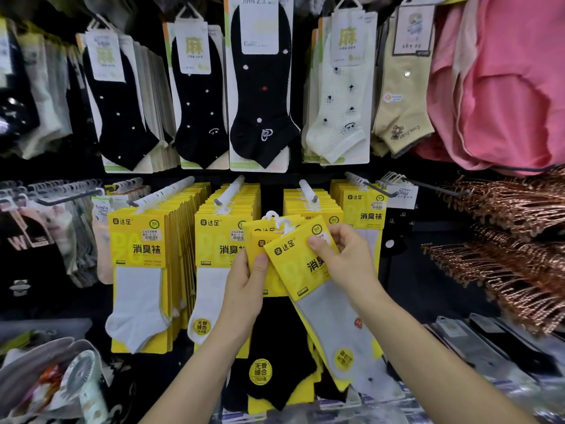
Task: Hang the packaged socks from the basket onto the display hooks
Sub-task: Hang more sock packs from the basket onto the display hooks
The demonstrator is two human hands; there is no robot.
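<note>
Hooks (230,188) full of yellow sock packs | left hand (244,286) grips several | right hand (342,255) pinches a grey-sock pack (305,264), unhung

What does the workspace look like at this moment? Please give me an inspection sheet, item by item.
Surface: dark display wall with rows of hooks; no table seen.
Job's things: fan of yellow-carded sock packets, grey-sock packet in front, black-sock packet behind; middle display hook and its neighbours carry yellow packets; basket not seen.
Clutter: white handheld fan at lower left.
Grips: left hand holds the black-sock packet by its card; right hand pinches the grey-sock packet's card.
Cables: nothing seen.
Surroundings: black and cream socks hang above; pink garments and copper-coloured hangers on the right.
</note>
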